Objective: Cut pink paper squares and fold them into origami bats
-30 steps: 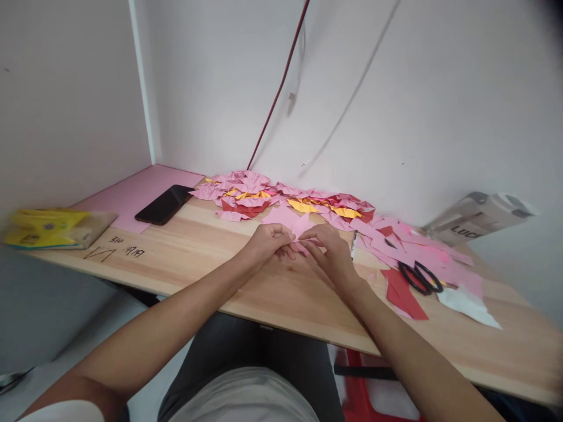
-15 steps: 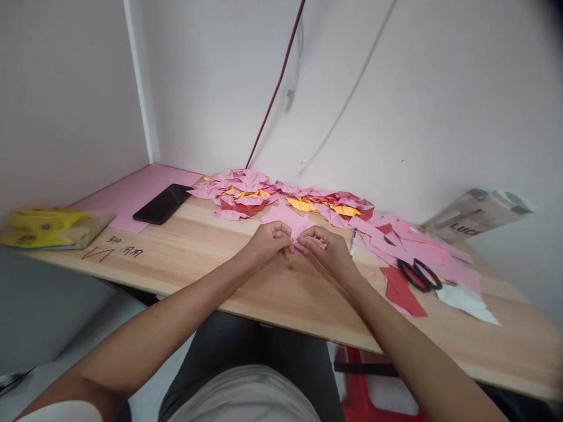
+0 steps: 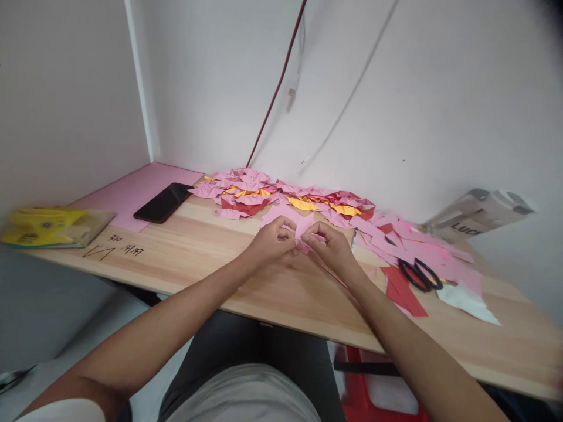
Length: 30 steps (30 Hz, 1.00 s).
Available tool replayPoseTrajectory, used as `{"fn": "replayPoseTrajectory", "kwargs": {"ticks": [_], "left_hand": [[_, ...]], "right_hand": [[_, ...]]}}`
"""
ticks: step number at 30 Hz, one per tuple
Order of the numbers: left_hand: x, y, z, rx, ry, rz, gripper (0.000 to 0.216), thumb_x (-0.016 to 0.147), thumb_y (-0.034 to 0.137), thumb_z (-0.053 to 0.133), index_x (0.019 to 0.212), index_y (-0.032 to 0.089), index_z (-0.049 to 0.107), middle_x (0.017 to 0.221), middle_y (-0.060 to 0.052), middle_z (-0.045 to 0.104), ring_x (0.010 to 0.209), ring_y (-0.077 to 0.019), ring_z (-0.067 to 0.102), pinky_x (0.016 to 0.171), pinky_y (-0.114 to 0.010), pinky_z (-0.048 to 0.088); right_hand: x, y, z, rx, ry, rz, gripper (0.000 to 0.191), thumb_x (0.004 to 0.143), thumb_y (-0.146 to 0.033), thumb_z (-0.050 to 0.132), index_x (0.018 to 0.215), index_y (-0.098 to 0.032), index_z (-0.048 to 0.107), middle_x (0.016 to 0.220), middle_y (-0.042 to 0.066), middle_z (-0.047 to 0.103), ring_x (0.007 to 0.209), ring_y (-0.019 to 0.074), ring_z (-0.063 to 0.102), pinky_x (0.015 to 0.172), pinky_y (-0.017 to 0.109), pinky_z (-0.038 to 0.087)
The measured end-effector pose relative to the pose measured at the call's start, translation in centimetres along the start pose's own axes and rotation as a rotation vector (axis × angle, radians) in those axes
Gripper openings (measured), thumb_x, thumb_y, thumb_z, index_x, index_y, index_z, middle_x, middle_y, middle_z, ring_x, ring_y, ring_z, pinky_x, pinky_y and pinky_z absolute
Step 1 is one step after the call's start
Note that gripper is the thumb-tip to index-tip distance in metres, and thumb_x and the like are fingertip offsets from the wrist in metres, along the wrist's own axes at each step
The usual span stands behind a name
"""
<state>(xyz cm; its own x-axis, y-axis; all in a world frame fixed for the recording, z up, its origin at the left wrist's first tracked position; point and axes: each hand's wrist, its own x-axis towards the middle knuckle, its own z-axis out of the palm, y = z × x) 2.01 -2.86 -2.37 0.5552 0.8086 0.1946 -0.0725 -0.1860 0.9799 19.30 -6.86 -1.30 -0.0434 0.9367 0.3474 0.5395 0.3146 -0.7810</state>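
Note:
Between my hands, just above the wooden table, is a piece of folded pink paper. My left hand grips its left side with thumb and fingers pressed together. On the other side my right hand pinches the same paper. The fingers hide much of its lower part. Behind it lies a flat pink paper sheet, partly covered by my hands. Along the wall spreads a pile of folded paper pieces in pink, yellow and red.
A black phone rests on a large pink sheet at left, near a yellow packet. Black-handled scissors, red paper strips and pink scraps lie at right. A container stands tilted-looking by the wall.
The folded pink paper now shows more upright between my hands. My fingers have shifted their hold on it slightly. The things on the table stay where they were.

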Motion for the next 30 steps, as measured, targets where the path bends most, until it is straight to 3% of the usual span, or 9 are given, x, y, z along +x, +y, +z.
{"fn": "replayPoseTrajectory", "kwargs": {"ticks": [10,18,30], "left_hand": [[-0.34,0.05,0.07,0.129,0.01,0.06,0.022,0.074,0.012,0.053,0.092,0.02,0.043,0.063,0.004,0.065,0.063,-0.0139,0.066,0.063,-0.023,0.046],[-0.36,-0.03,0.01,0.057,0.033,0.075,0.025,0.074,0.012,0.054,0.093,0.021,0.042,0.061,0.005,0.064,0.058,-0.0144,0.066,0.06,-0.022,0.046],[0.04,-0.12,0.44,-0.083,-0.01,-0.104,0.014,0.076,0.021,0.059,0.076,0.016,0.045,0.062,-0.003,0.068,0.051,-0.0133,0.065,0.049,-0.019,0.043]], "right_hand": [[-0.25,0.28,0.33,0.075,-0.034,0.028,0.014,0.081,-0.028,0.058,0.071,-0.02,0.055,0.066,-0.001,0.059,0.063,0.0145,0.054,0.062,0.027,0.04],[-0.01,0.06,0.5,0.124,-0.005,0.038,0.01,0.08,-0.027,0.057,0.073,-0.02,0.053,0.063,-0.003,0.054,0.06,0.0121,0.05,0.058,0.025,0.038],[-0.16,-0.04,0.82,0.145,-0.01,0.063,0.009,0.077,-0.025,0.058,0.075,-0.02,0.052,0.066,-0.003,0.054,0.059,0.0126,0.051,0.056,0.026,0.039]]}}
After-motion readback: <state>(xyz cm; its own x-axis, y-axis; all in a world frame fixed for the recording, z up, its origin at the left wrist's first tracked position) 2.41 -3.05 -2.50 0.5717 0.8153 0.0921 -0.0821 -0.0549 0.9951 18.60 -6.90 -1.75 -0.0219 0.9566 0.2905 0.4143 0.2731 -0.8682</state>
